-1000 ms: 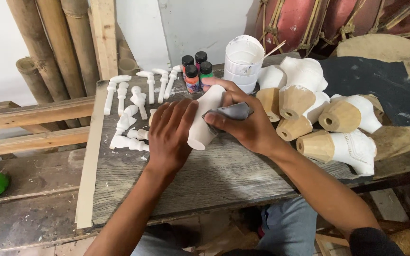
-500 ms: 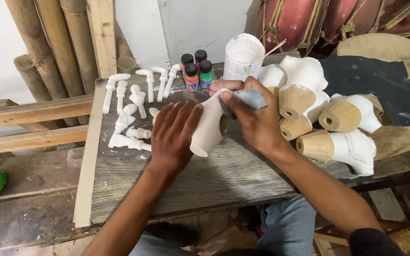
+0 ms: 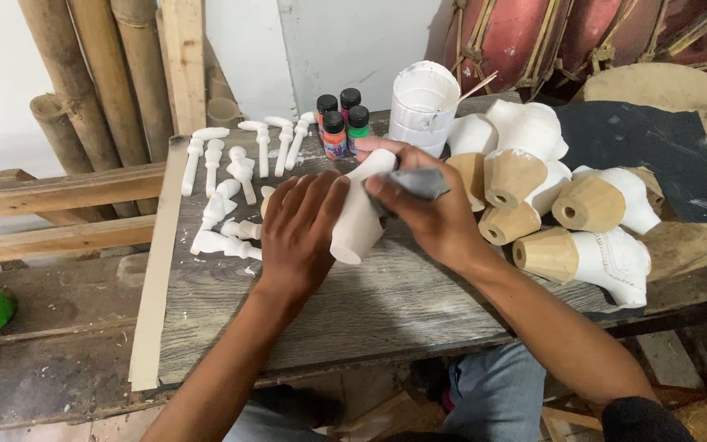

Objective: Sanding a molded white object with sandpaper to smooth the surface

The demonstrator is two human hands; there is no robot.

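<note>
Two hands meet over one white-primed carved wooden piece (image 3: pixel 358 217), which lies tilted on the grey weathered board (image 3: pixel 386 303) near its centre. The left hand (image 3: pixel 300 233) rests on the piece's lower end at about eight o'clock, fingers curled over it and steadying it. The right hand (image 3: pixel 427 205) pinches a folded grey scrap of sandpaper (image 3: pixel 419 182) between thumb and fingertips, pressed against the piece's upper side. Since a second ago the scrap has slid from the middle of the piece up toward its narrow top, and the piece has tipped a little more upright — the rubbing has moved on to a fresh patch, so the smoothing looks to be mid-way. At twelve o'clock stand four small paint bottles (image 3: pixel 341 123) and a white paint-smeared tub (image 3: pixel 423 102); at three o'clock sit carved white-and-bare-wood heads (image 3: pixel 566 213); at ten o'clock lie small white turned pegs (image 3: pixel 231 184).
</note>
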